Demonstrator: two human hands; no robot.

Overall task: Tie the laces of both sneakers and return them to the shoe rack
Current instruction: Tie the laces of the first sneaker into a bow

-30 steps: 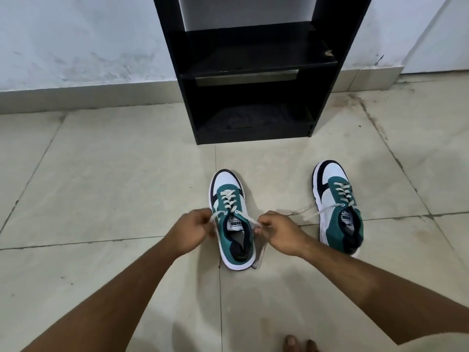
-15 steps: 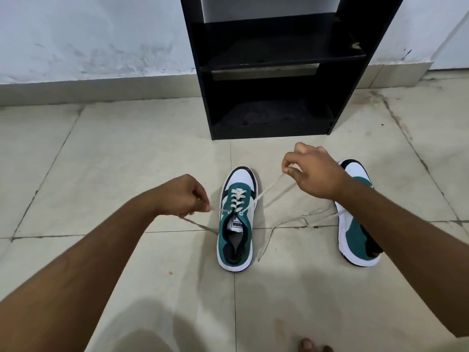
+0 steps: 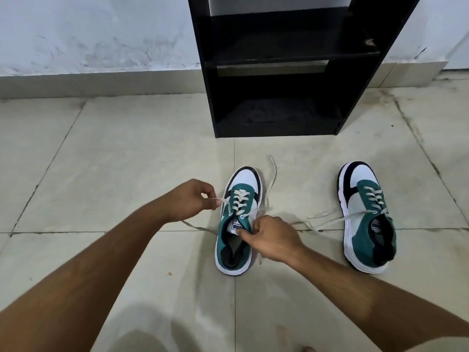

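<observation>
Two green, white and black sneakers stand on the tiled floor, toes toward the rack. The near sneaker (image 3: 238, 219) is in the middle; my left hand (image 3: 193, 199) pinches its left lace just left of the eyelets. My right hand (image 3: 271, 237) is closed on the right lace beside the tongue. That lace's free end (image 3: 272, 171) trails up past the toe. The second sneaker (image 3: 368, 217) sits to the right with its laces (image 3: 327, 217) loose on the floor.
A black shoe rack (image 3: 276, 72) with bare shelves stands against the white wall, just beyond the sneakers. Beige floor tiles (image 3: 127, 153) spread to the left and right.
My right hand has come down from the raised, pulled-out position to the sneaker's tongue. My left hand moved in closer to the eyelets. The lace ends have gone slack.
</observation>
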